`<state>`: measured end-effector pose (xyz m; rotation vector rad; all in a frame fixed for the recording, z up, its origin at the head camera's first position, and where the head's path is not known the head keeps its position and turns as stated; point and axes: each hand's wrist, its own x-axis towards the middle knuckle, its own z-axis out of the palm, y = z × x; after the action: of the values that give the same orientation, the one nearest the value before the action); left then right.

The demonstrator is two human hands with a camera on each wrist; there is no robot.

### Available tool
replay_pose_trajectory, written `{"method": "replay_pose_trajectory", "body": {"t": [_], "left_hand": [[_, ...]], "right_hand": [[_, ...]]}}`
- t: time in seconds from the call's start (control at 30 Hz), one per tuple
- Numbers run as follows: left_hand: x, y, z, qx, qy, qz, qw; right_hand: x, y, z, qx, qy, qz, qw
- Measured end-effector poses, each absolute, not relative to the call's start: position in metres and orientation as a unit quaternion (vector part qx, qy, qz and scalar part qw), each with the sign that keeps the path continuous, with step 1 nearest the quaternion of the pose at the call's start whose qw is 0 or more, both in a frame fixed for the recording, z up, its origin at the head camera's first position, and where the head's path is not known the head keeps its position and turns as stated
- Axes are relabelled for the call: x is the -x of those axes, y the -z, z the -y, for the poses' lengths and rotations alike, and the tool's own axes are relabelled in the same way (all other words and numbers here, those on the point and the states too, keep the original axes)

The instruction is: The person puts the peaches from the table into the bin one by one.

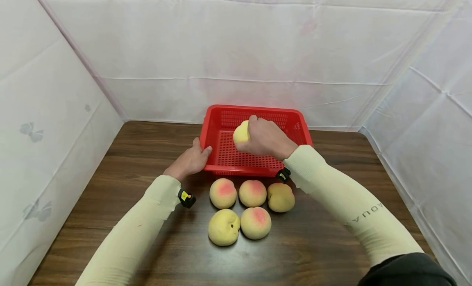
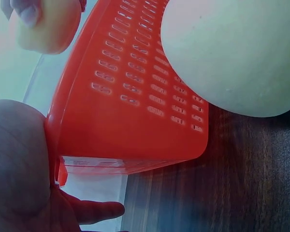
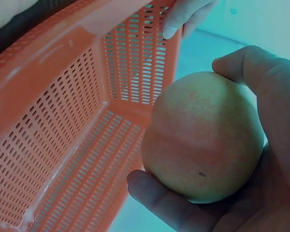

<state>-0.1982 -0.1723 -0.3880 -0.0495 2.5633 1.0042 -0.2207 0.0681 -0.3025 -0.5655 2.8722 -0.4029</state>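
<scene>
Five peaches (image 1: 252,194) sit on the table (image 1: 147,155) before the red basket (image 1: 258,112); above its floor the right hand (image 1: 266,137) cups a sixth peach (image 1: 241,132), while the left hand (image 1: 189,160) grips the basket's left rim.

Left wrist: palm (image 2: 19,159) against the wall.

Right wrist: fingers (image 3: 159,200) wrap the peach (image 3: 203,140).

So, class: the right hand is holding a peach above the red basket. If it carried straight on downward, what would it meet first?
Most likely the perforated floor of the red basket. The right hand grips the peach over its inside, and no other fruit shows below it, though the exact height is hard to judge.
</scene>
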Motion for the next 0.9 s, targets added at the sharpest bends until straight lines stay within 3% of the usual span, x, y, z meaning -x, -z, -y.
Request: {"method": "replay_pose_trajectory", "body": {"t": [0.9], "left_hand": [[0.195,0.389,0.165,0.023,-0.354,-0.913,0.201]], "right_hand": [[0.259,0.309,-0.053,0.164,0.148,-0.969,0.113]]}}
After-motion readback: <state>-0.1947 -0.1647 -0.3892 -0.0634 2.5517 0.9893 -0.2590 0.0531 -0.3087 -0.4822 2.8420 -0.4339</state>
